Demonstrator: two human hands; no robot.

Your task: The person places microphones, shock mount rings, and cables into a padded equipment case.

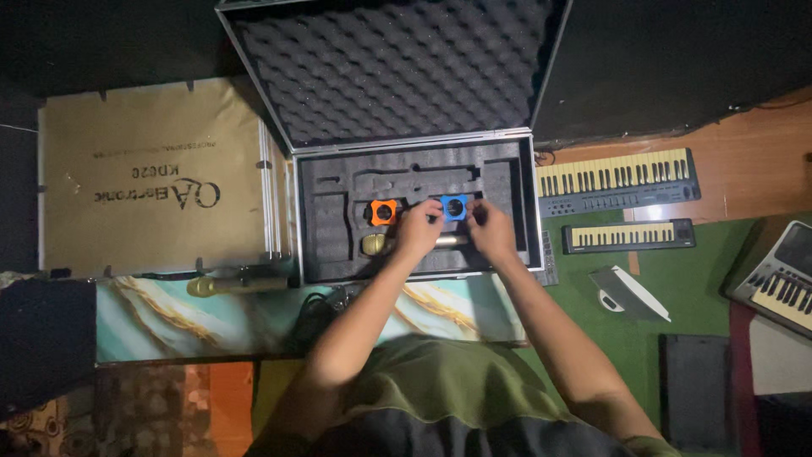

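An open metal-edged case [309, 216] with grey foam cut-outs lies on a marbled table. Both hands hold a small blue square ring [455, 207] over the foam. My left hand [419, 228] pinches its left side and my right hand [491, 230] its right side. Under the hands a microphone with a gold head [374, 245] rests in a foam slot. An orange ring [383, 211] sits in the foam just left of the left hand.
The case lid [389, 68], lined with egg-crate foam, stands open behind. A brown cardboard box [148, 178] lies to the left, with a second gold-headed microphone [222, 286] near the table edge. Three keyboards [617, 179] [628, 236] [782, 283] lie on the floor at the right.
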